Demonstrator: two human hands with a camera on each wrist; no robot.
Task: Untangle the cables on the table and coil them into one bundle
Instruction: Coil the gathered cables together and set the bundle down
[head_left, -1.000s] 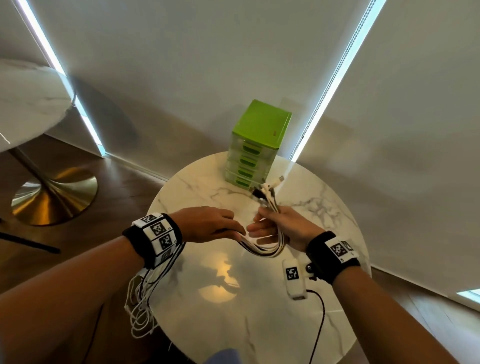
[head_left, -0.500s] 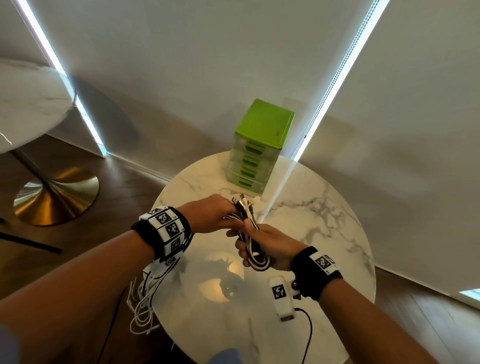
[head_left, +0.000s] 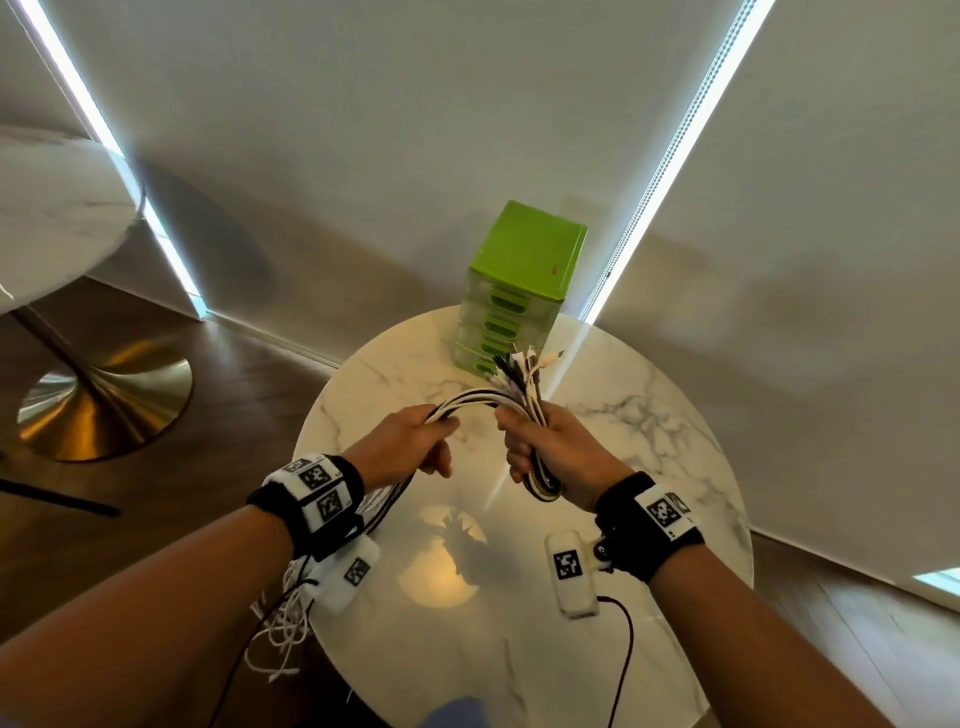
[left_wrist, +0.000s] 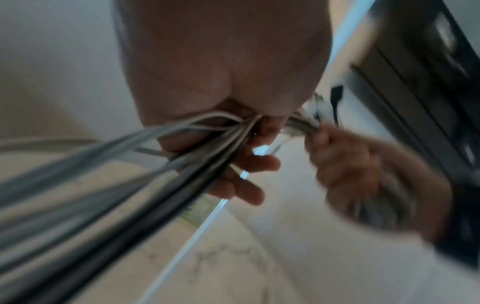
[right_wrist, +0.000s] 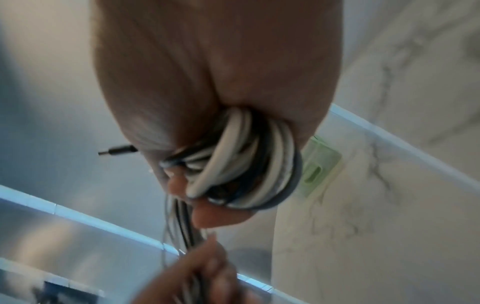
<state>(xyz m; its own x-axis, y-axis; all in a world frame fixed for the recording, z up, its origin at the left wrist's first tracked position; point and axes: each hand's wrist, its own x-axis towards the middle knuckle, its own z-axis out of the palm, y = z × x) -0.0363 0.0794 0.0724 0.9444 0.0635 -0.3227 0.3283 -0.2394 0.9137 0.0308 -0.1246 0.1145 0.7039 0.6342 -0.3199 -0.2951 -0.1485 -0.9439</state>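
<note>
The cables (head_left: 475, 402) are a mix of white and black leads, gathered side by side and held up above the round marble table (head_left: 649, 426). The right hand (head_left: 550, 449) has its fingers wrapped tight round a coiled bunch of them – the loop's lower bend pokes out below the fist, and the plug ends (head_left: 524, 364) fan out above it, just in front of the green drawer unit (head_left: 514, 291). From that fist the strands arch across to the left hand (head_left: 410, 441), whose fingers are curled round them too. Past the left hand the loose lengths drop beside the wrist and hang over the table's near-left edge in a tangle of white cord (head_left: 283, 623).

The right wrist view shows the coil (right_wrist: 249, 164) up close: thick white turns with dark ones between, pressed into the palm. A single black plug (right_wrist: 118, 153) sticks out sideways. The left wrist view is badly smeared – the cables (left_wrist: 130, 164) show only as grey and black streaks leaving the fist. How many separate leads there are cannot be counted, and the hanging ends are partly hidden behind the left forearm.
</note>
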